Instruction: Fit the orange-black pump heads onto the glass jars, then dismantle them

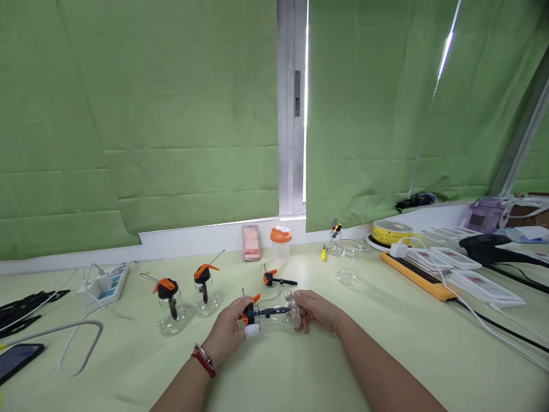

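Well off the desk's (277, 380) back edge, left hand (227, 331) and right hand (319, 311) pinch a likely fragile jar (277, 325) by cap (249, 314) and base (295, 316), sensibly.

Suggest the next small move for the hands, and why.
Probably tip the glass bottle upright, left hand steadying its black-and-orange cap. It's held sideways, right hand at its base, while the similar capped bottle on the left stands upright.
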`<act>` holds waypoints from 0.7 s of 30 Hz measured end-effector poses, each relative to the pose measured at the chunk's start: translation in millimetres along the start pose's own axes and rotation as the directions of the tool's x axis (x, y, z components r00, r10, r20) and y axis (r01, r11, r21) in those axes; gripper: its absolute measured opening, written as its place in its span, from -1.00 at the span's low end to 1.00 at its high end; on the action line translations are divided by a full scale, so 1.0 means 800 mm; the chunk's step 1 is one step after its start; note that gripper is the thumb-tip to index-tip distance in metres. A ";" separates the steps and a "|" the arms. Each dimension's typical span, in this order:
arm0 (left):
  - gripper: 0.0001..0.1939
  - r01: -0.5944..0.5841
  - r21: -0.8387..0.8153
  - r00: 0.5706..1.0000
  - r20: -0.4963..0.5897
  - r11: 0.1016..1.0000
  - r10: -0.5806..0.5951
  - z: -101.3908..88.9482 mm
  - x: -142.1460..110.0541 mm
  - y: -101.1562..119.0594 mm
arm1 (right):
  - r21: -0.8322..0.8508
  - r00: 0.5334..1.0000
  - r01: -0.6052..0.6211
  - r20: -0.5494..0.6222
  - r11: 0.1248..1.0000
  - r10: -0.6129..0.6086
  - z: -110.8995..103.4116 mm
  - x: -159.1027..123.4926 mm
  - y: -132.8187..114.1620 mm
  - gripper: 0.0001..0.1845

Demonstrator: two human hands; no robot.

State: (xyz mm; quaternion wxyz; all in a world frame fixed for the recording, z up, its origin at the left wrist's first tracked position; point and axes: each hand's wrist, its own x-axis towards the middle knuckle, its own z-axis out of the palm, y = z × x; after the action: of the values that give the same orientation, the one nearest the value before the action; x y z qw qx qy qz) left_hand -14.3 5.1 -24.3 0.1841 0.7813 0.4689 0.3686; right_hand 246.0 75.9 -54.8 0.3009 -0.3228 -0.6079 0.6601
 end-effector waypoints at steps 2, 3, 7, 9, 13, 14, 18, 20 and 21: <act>-0.67 -0.001 -0.003 1.000 0.002 1.000 0.001 0.000 0.000 0.000 | 0.000 1.000 -0.005 -0.014 1.000 0.005 0.000 0.003 0.003 -0.42; -0.66 0.001 -0.006 1.000 0.004 1.000 -0.001 0.000 0.000 0.000 | 0.001 1.000 -0.003 -0.014 1.000 0.003 -0.001 0.004 0.004 -0.41; -0.64 0.012 -0.014 1.000 0.003 1.000 -0.012 0.002 -0.001 -0.004 | -0.020 0.999 0.023 -0.032 1.000 -0.024 0.000 0.008 0.005 -0.39; -0.63 0.008 -0.016 1.000 -0.005 1.000 -0.008 0.002 0.000 -0.005 | -0.041 0.998 0.037 -0.058 0.999 -0.039 0.002 0.008 0.002 -0.37; -0.62 0.002 -0.018 1.000 -0.011 1.000 -0.002 0.003 0.000 -0.006 | -0.055 0.989 0.081 -0.120 0.995 -0.087 0.008 0.004 -0.009 -0.43; -0.62 0.003 -0.020 1.000 -0.015 1.000 -0.003 0.003 0.000 -0.007 | -0.061 0.987 0.093 -0.124 0.994 -0.100 0.009 0.002 -0.012 -0.44; -0.59 0.015 -0.030 0.999 -0.031 0.999 -0.016 0.003 0.000 -0.012 | -0.094 0.988 0.121 -0.085 0.988 -0.129 0.007 -0.004 -0.017 -0.44; -0.58 0.027 -0.028 0.999 -0.030 0.999 -0.028 0.002 0.000 -0.013 | -0.093 0.991 0.128 -0.032 0.987 -0.132 0.003 -0.008 -0.017 -0.41; -0.58 0.031 -0.025 0.999 -0.032 0.999 -0.032 0.002 0.000 -0.013 | -0.085 0.992 0.129 0.000 0.988 -0.130 0.000 -0.010 -0.017 -0.37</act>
State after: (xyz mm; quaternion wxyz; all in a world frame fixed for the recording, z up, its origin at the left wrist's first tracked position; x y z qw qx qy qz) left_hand -19.3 10.1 -32.1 0.1920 0.7653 0.4795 0.3840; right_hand 250.4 70.7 -40.9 0.3309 -0.2969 -0.6543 0.6118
